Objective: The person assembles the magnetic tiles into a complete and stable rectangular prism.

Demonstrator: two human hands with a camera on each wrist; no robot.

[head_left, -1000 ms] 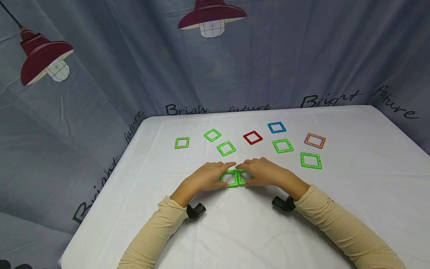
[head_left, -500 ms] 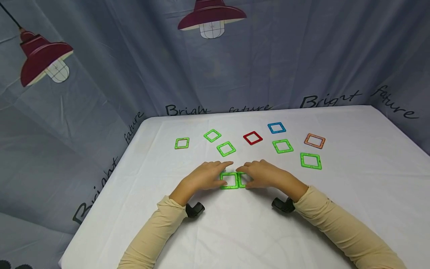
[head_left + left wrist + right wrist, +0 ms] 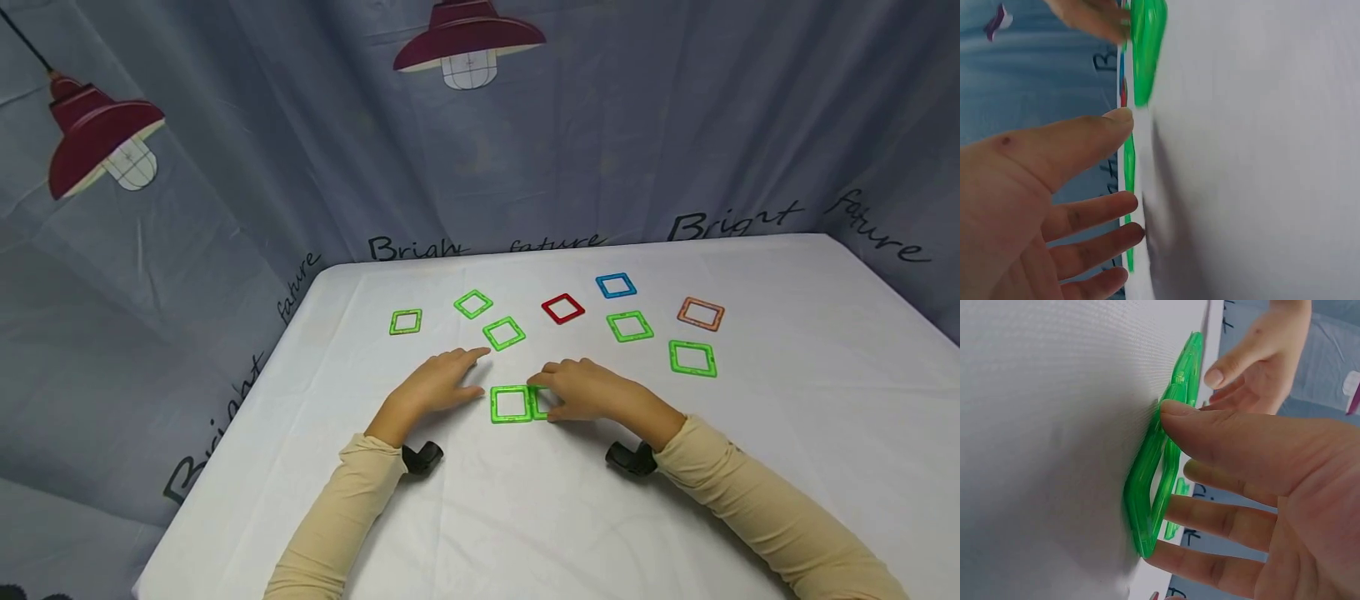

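Two green square magnetic tile frames lie edge to edge on the white table in the head view: a left tile (image 3: 495, 406) and a right tile (image 3: 536, 404). My right hand (image 3: 588, 390) grips the right tile (image 3: 1141, 478), thumb on its near edge and fingers at the far side, partly covering it. My left hand (image 3: 433, 385) is off to the left of the pair, its fingers apart and touching no tile. In the left wrist view, a gap separates the thumb from the green tile (image 3: 1147, 53).
Loose frames lie farther back on the tablecloth (image 3: 480, 517): several green ones, such as one tile (image 3: 504, 343) nearest my left hand, plus a red tile (image 3: 551, 315), a blue tile (image 3: 617, 295) and an orange tile (image 3: 701, 323). A grey curtain (image 3: 300, 167) hangs behind.
My left hand has let go of the left tile and moved left, away from it. The joined pair shifted slightly toward me, then stayed put. My right hand keeps its hold.
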